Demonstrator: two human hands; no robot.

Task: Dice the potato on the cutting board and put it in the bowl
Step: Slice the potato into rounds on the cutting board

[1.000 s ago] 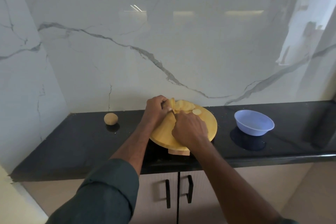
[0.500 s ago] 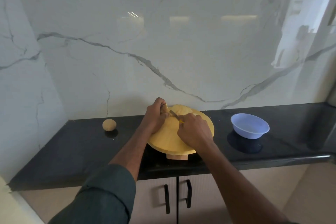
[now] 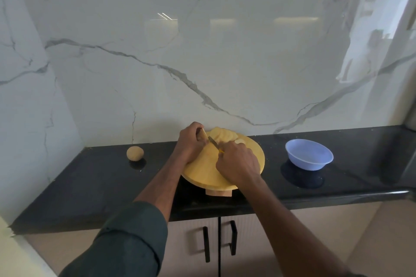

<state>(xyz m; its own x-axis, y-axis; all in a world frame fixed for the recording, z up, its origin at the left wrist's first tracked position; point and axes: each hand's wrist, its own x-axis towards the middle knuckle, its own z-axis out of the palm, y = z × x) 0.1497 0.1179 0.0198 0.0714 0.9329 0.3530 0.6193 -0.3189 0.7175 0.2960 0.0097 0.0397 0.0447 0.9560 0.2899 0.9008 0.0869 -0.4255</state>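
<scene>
A round yellow cutting board [image 3: 207,171] lies on the black counter, its handle at the front edge. At the board's far-left rim my left hand [image 3: 190,144] holds a piece of potato [image 3: 203,134], its fingers curled over it. My right hand [image 3: 237,164] grips a small knife [image 3: 213,141] whose blade points at that piece. Several pale potato slices [image 3: 222,136] lie fanned along the back of the board. The light blue bowl [image 3: 308,157] stands to the right, with nothing in it.
A whole unpeeled potato [image 3: 135,153] sits on the counter to the left of the board. A marble wall rises close behind. The counter's front edge runs just under the board handle [image 3: 218,192]; cabinet doors hang below.
The knife blade has come into view between my hands, against the held potato piece. My head has tilted up a little; the hands stay at the board's far-left part.
</scene>
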